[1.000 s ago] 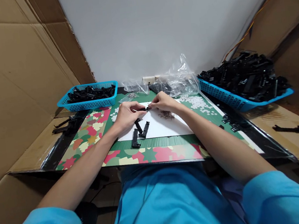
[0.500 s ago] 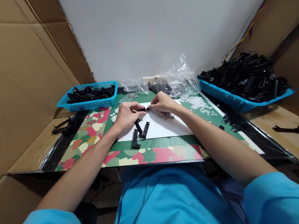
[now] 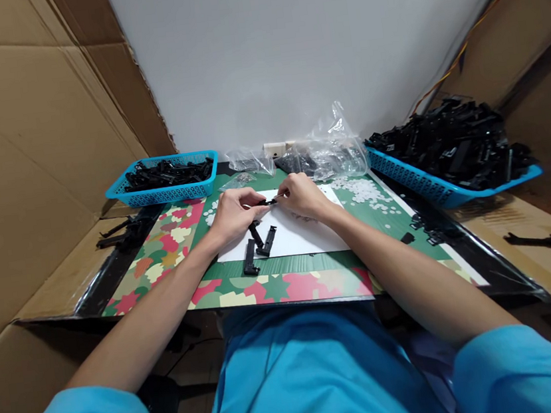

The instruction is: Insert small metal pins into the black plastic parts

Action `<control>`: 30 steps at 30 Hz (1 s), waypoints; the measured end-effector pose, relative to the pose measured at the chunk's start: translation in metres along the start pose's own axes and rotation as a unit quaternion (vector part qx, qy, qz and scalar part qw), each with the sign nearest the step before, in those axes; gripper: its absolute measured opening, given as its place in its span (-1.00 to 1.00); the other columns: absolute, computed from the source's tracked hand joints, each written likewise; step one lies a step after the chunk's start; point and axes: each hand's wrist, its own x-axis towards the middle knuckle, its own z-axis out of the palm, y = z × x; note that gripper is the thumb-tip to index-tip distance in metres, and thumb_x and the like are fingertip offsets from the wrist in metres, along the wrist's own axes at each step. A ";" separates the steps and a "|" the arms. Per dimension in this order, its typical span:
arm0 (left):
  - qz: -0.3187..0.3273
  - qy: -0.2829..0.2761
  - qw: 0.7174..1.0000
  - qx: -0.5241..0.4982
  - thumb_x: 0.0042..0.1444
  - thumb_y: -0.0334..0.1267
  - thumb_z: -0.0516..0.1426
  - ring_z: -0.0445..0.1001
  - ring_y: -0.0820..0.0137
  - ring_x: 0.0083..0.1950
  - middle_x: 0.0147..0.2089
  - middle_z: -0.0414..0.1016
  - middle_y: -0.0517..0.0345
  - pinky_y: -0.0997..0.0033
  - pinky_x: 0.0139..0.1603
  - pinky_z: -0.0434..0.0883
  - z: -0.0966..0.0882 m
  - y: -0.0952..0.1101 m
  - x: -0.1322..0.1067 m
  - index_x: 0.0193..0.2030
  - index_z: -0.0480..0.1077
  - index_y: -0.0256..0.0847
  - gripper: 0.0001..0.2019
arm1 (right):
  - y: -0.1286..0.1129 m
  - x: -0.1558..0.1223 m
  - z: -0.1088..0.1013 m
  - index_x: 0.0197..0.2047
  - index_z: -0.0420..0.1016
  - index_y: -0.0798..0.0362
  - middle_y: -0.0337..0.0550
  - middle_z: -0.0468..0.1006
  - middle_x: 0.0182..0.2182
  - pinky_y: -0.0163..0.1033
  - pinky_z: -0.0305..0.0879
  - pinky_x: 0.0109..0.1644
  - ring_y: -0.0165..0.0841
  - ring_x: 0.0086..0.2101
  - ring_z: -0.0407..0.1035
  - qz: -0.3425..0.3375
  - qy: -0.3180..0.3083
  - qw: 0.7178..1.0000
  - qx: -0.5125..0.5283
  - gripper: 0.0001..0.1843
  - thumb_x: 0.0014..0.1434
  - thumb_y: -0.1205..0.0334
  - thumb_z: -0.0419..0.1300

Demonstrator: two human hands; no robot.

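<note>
Between thumb and fingers, my left hand (image 3: 233,216) pinches a small black plastic part (image 3: 268,202) above a white sheet (image 3: 299,237). My right hand (image 3: 302,196) is closed in a pinch at the right end of that part; a thin object seems to show at its fingertips, too small to name. Near my left wrist, three black plastic pieces (image 3: 250,258) lie close together, partly on the sheet. A pile of small brownish bits (image 3: 301,217) is mostly hidden under my right hand.
Blue baskets of black parts stand at the left (image 3: 163,195) and right (image 3: 434,192). Clear plastic bags (image 3: 334,156) lie along the wall. Small white discs (image 3: 361,189) are scattered on the green mat (image 3: 307,263). One black part (image 3: 538,241) rests on cardboard at the right.
My right hand has turned slightly and shifted a little right and down, its fingers more curled, covering more of the brownish pile. My left hand keeps its hold on the black part.
</note>
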 end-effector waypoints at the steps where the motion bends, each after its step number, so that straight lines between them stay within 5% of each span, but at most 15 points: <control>1: -0.001 0.002 1.000 0.000 0.04 -0.14 0.47 0.70 0.18 -0.17 -0.16 0.75 -0.07 0.15 -0.17 0.66 0.000 -0.001 0.000 -0.16 0.71 -0.24 -0.73 | -0.001 -0.001 0.001 -0.23 0.77 0.15 0.14 0.73 -0.26 -0.19 0.25 -0.20 -0.21 -0.30 0.48 0.002 0.002 1.000 0.006 -0.81 0.24 0.36 0.28; 9: 0.003 0.008 1.000 0.002 0.05 -0.17 0.45 0.70 0.20 -0.19 -0.17 0.74 -0.06 0.15 -0.17 0.67 -0.001 -0.006 0.001 -0.19 0.68 -0.23 -0.77 | -0.008 -0.006 0.001 -0.28 0.73 0.14 0.15 0.68 -0.33 -0.15 0.18 -0.19 -0.16 -0.28 0.43 0.006 -0.007 0.998 0.059 -0.84 0.15 0.33 0.29; 16: 0.010 0.005 1.000 0.027 0.06 -0.17 0.44 0.68 0.21 -0.21 -0.18 0.74 -0.04 0.16 -0.21 0.64 -0.003 -0.001 0.000 -0.20 0.69 -0.22 -0.79 | 0.002 -0.004 -0.001 -0.46 0.61 0.13 0.02 0.54 -0.49 -0.16 0.04 -0.29 -0.32 -0.46 0.18 -0.021 -0.007 1.000 0.010 -0.59 0.39 0.16 0.17; 23: 0.021 -0.019 0.999 0.045 0.09 -0.21 0.42 0.66 0.24 -0.22 -0.19 0.74 -0.02 0.18 -0.21 0.62 -0.005 0.003 -0.001 -0.17 0.69 -0.21 -0.81 | 0.021 0.008 -0.010 -0.12 0.72 0.16 0.08 0.58 -0.19 -0.21 0.22 -0.02 -0.18 -0.09 0.42 0.000 0.079 0.993 0.092 -0.44 0.58 0.07 -0.06; 27: 0.036 -0.030 0.998 0.047 0.12 -0.24 0.40 0.65 0.24 -0.20 -0.19 0.74 0.01 0.15 -0.13 0.62 -0.006 0.008 -0.002 -0.18 0.68 -0.18 -0.86 | 0.025 0.008 -0.011 -0.13 0.71 0.13 -0.03 0.58 -0.28 -0.24 0.22 -0.10 -0.23 -0.21 0.44 0.016 0.040 0.990 0.133 -0.32 0.61 -0.09 -0.14; 30: 0.040 -0.038 0.997 0.048 0.12 -0.28 0.38 0.64 0.25 -0.20 -0.19 0.74 0.03 0.16 -0.12 0.61 -0.006 0.009 -0.003 -0.19 0.68 -0.17 -0.88 | 0.023 0.006 -0.011 -0.25 0.65 0.14 -0.02 0.61 -0.37 -0.22 0.16 -0.20 -0.25 -0.35 0.40 0.025 0.011 0.995 0.097 -0.44 0.58 -0.02 -0.02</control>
